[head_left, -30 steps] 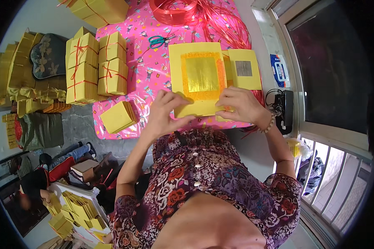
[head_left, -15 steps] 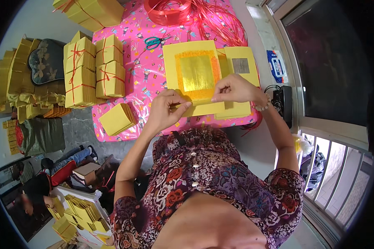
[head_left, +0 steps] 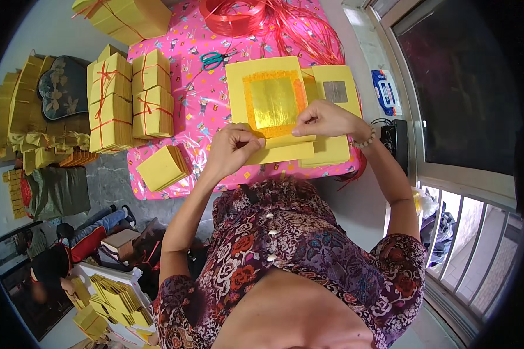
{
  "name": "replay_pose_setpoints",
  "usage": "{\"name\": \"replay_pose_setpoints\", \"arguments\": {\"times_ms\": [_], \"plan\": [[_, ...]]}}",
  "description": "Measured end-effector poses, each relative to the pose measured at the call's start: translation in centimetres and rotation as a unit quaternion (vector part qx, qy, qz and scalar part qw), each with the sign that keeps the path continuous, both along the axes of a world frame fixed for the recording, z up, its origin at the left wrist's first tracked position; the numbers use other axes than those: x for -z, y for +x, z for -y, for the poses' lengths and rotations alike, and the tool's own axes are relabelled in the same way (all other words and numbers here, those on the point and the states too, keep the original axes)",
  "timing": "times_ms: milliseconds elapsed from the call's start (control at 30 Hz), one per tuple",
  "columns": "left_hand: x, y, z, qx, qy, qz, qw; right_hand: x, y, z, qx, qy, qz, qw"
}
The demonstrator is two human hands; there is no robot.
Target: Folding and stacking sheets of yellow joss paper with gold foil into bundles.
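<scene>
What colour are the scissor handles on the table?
Teal; the scissor handles show best in the head view.

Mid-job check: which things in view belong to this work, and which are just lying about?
In the work:
- gold-squared yellow paper, handled by left hand and right hand
- likely too: silver-squared paper, yellow paper pile, tied bundles, red ribbon coil, scissors

Apparently lying about:
- blue-and-white packet
- black box

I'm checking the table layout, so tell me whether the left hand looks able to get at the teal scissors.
Probably yes: only patterned pink tablecloth shows between the left hand and the teal scissors, though it would first have to release the yellow paper it seems to pinch.
</scene>
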State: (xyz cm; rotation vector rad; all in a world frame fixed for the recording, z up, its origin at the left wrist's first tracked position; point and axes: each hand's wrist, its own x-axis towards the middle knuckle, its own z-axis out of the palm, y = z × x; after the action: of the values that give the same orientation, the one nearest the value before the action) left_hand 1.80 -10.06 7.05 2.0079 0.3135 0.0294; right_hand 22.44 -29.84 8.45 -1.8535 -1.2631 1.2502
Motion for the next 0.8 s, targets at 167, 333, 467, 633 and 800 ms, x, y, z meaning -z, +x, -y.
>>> {"name": "replay_pose_setpoints", "arguments": {"times_ms": [167,333,467,633,800], "plan": [[0.0,0.0,0.1,-0.002,0.001,0.005,1.0,-0.2,0.0,0.0,-0.001,-0.001,0.01,1.0],[0.2,-0.1,0.2,-0.004,-0.021,0.006,1.0,-0.1,-0.2,0.1,0.004,-0.002,0.016,1.0],[0.0,0.0,0.2,-0.002,-0.02,-0.009,1.0,-0.2,-0.4,0.3,0.004,0.008,0.025,1.0],[0.4,0.1,0.2,-0.011,0.008,0.018,1.0,-0.9,-0.3,0.3,-0.003,-0.016,0.053,0.998],[-0.5,0.0,0.1,-0.02,0.002,-0.028,0.999,-1.3,-2.4,1.1,0.04,0.152,0.06,0.986]]}}
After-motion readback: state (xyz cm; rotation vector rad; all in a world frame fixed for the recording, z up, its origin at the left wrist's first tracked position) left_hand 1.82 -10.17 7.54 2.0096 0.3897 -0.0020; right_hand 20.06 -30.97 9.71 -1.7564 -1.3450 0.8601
